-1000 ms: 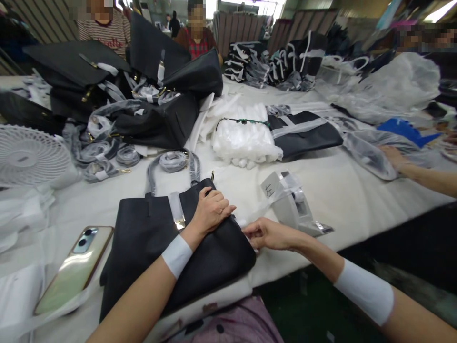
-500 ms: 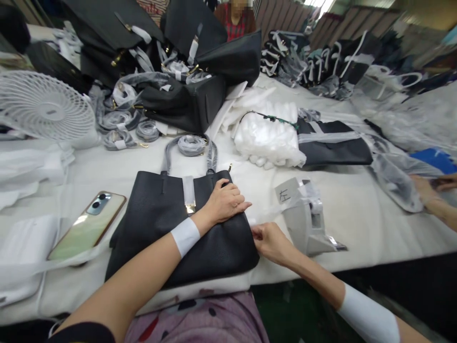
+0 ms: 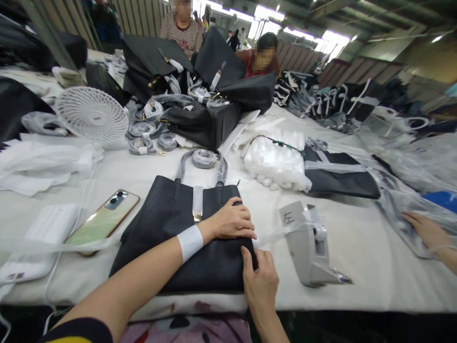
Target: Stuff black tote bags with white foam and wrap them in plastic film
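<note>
A black handbag (image 3: 150,228) lies in front of me, its wrapped handles (image 3: 222,169) pointing away. A gold clasp (image 3: 197,216) sits under a white wrapped strap on its front. My left hand (image 3: 233,220) rests flat on the bag's upper right part, fingers over the side edge. At the lower right edge, my right hand (image 3: 262,274) has its thumb on the front and its fingers around the side. A translucent strip (image 3: 274,234) runs from the grey tape dispenser (image 3: 309,247) to the bag's right edge; a similar strip shows left of the bag.
A phone (image 3: 103,221) and a white device (image 3: 39,243) lie left. Behind stand a fan (image 3: 92,116), piled black bags (image 3: 200,121) and coiled wrapped straps (image 3: 143,131). White padding (image 3: 274,164) and another bag (image 3: 341,178) lie right. A co-worker's hand (image 3: 430,233) touches plastic at far right.
My right hand has moved from beside the bag's right edge onto its lower right edge, thumb on the front. My left hand stays on the bag. The view has tilted up.
</note>
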Motion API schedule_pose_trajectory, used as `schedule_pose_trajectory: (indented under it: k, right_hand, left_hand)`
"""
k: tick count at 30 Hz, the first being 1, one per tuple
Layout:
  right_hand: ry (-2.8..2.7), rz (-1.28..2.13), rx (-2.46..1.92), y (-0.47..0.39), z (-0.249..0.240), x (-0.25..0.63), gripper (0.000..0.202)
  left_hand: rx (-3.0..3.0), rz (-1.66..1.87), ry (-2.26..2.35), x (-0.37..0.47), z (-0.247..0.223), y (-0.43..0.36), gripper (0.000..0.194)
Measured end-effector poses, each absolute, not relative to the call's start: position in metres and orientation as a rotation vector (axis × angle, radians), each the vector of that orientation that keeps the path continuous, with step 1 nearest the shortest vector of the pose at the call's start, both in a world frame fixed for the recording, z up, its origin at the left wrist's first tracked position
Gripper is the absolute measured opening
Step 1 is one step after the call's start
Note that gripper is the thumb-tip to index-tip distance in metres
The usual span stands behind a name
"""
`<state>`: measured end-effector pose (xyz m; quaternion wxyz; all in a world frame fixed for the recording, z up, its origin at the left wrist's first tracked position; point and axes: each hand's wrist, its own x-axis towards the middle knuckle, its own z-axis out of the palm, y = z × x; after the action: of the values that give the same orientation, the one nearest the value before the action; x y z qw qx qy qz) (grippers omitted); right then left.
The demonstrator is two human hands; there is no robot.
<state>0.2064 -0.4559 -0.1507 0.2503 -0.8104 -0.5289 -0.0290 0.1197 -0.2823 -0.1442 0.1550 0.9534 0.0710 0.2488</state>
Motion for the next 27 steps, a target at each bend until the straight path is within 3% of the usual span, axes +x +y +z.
schedule_pose_trajectory:
  k: [6,12,21,27]
  right_hand:
    - [-1.765,-0.265,-2.195,-0.454,-0.147,0.226,0.052]
    - [-1.691,-0.283,-1.883,-0.419,-0.103,0.231,0.035]
    - [-1.877,-0.353,-1.752,-0.392,-0.162,0.211,0.041]
    - [-1.916,-0.286,-1.732,-0.394,-0.158,0.219,0.041]
  left_hand:
    - [2.750,0.669,0.305,0.130,-0.149,-0.284,0.037]
    - [2.643,0.633,0.393,0.132,-0.151,-0.283,0.019]
    - [2.410,0.781,0.531,0.140,-0.159,-0.273,0.023]
    - [2.474,0.922,0.836,0.131,-0.155,-0.279,0.029]
